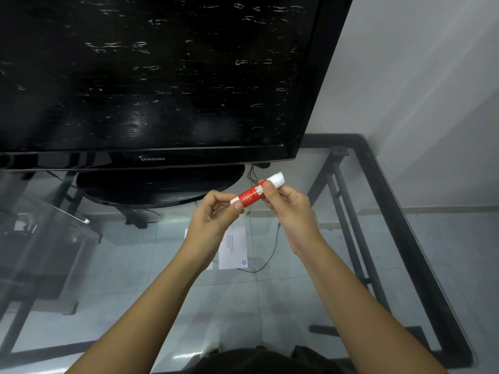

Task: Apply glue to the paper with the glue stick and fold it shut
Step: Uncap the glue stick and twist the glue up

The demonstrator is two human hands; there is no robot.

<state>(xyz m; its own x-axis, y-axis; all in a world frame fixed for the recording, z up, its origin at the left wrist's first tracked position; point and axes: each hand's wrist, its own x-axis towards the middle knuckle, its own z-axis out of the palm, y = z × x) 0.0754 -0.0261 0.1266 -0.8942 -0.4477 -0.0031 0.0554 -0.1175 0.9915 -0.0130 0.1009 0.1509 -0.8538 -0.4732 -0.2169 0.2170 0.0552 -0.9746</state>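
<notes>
A red glue stick [251, 196] with a white cap is held in the air between both hands, tilted up to the right. My left hand [216, 214] pinches its lower left end. My right hand [290, 205] grips it near the white cap, thumb on the red body. Below the hands a white sheet of paper [233, 247] with small print and a blue logo lies flat on the glass table [310, 279]; my left forearm hides its left part.
A large black television [151, 85] on an oval base [159, 187] stands at the back of the glass table. The table's black metal frame [405, 225] runs along the right. A dark cable [270, 252] curls beside the paper. A white wall is on the right.
</notes>
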